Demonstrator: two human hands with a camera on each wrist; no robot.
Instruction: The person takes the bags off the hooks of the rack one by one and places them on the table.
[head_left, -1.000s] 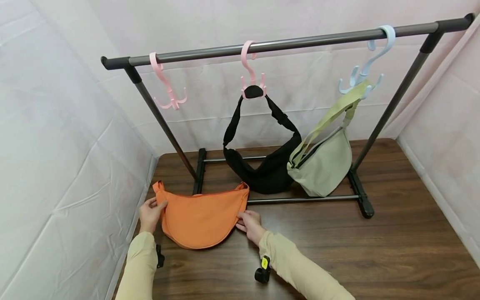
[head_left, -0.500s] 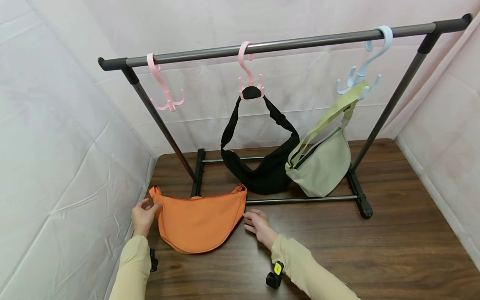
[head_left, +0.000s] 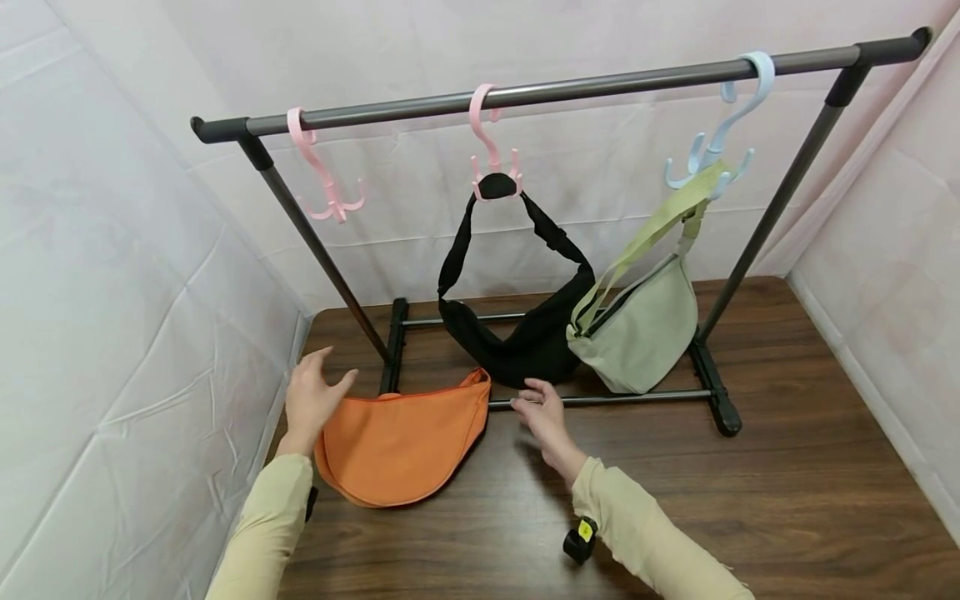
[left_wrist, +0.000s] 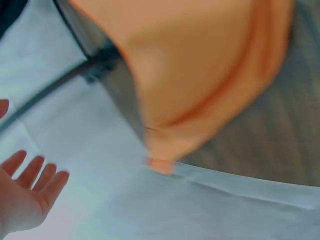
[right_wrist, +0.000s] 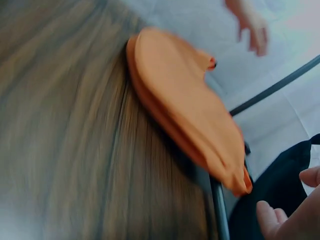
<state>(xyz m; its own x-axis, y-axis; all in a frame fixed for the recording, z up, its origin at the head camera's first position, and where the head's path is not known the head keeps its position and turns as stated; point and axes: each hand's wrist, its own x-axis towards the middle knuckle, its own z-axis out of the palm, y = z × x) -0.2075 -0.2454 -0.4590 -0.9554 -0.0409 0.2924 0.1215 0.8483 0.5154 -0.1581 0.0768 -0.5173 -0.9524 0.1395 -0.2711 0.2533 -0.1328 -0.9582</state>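
An orange crescent-shaped bag lies on the brown wooden surface at the front left of the rack. Raised over its left end, my left hand has its fingers spread and holds nothing; it hides that end of the bag in the head view. To the right of the bag is my right hand, its fingers loosely extended, overlapping the rack's lower bar. The right wrist view shows the bag apart from both hands. In the left wrist view the fingers of my left hand are off the orange cloth.
A dark metal rack spans the scene. From its bar hang a bare pink hook, a pink hook carrying a black bag, and a blue hook carrying a pale green bag. White sheeting encloses the sides and back.
Both hands have let go of the orange bag's ends. The left hand has risen forward over the left end, and the right has moved right and forward. The bag stays down.
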